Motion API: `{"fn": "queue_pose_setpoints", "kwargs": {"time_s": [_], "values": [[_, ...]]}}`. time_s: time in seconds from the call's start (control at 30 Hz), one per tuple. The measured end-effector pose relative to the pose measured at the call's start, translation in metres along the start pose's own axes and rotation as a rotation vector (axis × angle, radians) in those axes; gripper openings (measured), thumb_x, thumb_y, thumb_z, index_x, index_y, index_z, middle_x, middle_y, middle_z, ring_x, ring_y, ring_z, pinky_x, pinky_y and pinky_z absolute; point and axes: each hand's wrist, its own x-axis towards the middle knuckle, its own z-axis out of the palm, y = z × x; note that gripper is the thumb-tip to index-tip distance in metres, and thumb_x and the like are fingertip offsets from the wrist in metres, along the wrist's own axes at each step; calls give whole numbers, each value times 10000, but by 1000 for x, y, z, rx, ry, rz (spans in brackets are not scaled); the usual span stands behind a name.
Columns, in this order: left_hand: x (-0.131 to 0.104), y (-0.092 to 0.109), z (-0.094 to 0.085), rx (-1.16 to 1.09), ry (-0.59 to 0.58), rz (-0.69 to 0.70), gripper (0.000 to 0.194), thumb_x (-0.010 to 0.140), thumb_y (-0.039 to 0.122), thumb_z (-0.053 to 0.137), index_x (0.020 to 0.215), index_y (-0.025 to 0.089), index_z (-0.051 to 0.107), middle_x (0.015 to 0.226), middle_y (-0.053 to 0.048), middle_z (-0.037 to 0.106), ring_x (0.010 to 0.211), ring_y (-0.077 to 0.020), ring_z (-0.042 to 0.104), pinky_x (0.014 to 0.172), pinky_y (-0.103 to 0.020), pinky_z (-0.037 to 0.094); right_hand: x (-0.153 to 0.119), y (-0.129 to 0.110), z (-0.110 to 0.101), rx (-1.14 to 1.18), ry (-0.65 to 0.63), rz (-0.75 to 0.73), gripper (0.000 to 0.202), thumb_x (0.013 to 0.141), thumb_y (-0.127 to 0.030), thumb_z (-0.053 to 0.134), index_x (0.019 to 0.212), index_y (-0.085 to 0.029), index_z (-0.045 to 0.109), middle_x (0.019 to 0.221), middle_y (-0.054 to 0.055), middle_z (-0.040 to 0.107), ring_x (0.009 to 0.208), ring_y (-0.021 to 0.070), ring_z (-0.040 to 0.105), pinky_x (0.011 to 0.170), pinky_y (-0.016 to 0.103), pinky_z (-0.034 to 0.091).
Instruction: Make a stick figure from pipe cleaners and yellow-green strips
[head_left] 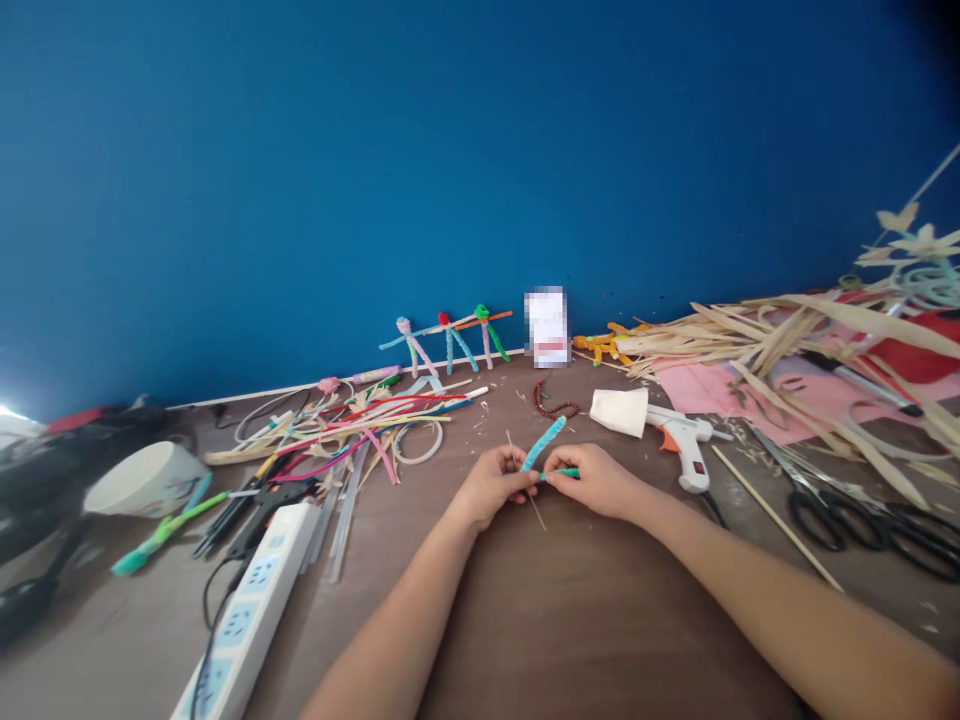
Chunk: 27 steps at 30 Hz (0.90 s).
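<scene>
Above the middle of the brown table, my left hand (495, 487) pinches a light blue fuzzy stem (544, 443) that points up and to the right. A thin pale wire (538, 512) sticks out above and below the same fingers. Close beside it, my right hand (589, 480) has its fingers closed on a green fuzzy stem (559, 474), whose left end meets the blue one at my left fingertips. Where the pieces join is partly hidden by the fingers.
Three stick figures (448, 345) lean by the blue wall. Left are colored stems (375, 410), a power strip (251, 610) and a white bowl (146, 480). Right are a glue gun (686, 435), black-handled scissors (817, 515), a thin stick (776, 515) and dried strips (780, 335).
</scene>
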Motion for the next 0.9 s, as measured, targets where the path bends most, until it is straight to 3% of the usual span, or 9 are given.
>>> {"fn": "queue_pose_setpoints", "kwargs": {"time_s": [0.13, 0.27, 0.4, 0.53, 0.8, 0.9], "values": [[2, -1, -3, -135, 67, -1, 263, 576, 242, 679, 713, 140, 479, 534, 37, 548, 465, -60, 530, 392, -127, 369, 1, 2, -3, 71, 91, 22, 222, 720, -318, 516, 861, -161, 586, 722, 22, 615, 661, 138, 547, 608, 236, 403], [2, 1, -6, -207, 52, -11, 260, 589, 246, 678, 727, 138, 487, 599, 17, 581, 501, -62, 545, 402, -125, 386, 5, 2, -7, 146, 127, 46, 199, 727, -330, 508, 753, -154, 598, 648, 13, 582, 609, 127, 524, 570, 229, 394], [1, 2, -8, -176, -12, -4, 253, 645, 279, 640, 807, 118, 533, 747, -45, 624, 550, -70, 564, 416, -132, 402, 6, 1, -9, 235, 116, 103, 194, 732, -324, 500, 751, -150, 585, 506, -32, 485, 440, 76, 415, 447, 197, 332], [1, 0, -8, -141, -40, -23, 239, 654, 294, 633, 770, 97, 563, 703, -51, 625, 529, -67, 557, 416, -133, 397, 5, 0, -10, 267, 124, 118, 189, 723, -320, 512, 748, -147, 585, 499, -34, 476, 423, 68, 396, 419, 191, 305], [1, 0, -7, -105, -33, -25, 253, 643, 328, 637, 697, 99, 545, 627, -34, 617, 452, -49, 520, 419, -141, 393, 6, 0, -14, 233, 88, 158, 235, 726, -358, 504, 655, -145, 572, 389, -61, 393, 371, 66, 350, 407, 201, 279], [0, 2, -6, -9, 37, 29, 308, 667, 405, 592, 737, 109, 544, 677, -52, 622, 495, -72, 538, 401, -148, 388, 6, 1, -14, 262, 98, 164, 242, 741, -367, 479, 657, -153, 553, 395, -65, 380, 369, 68, 345, 399, 201, 274]]}}
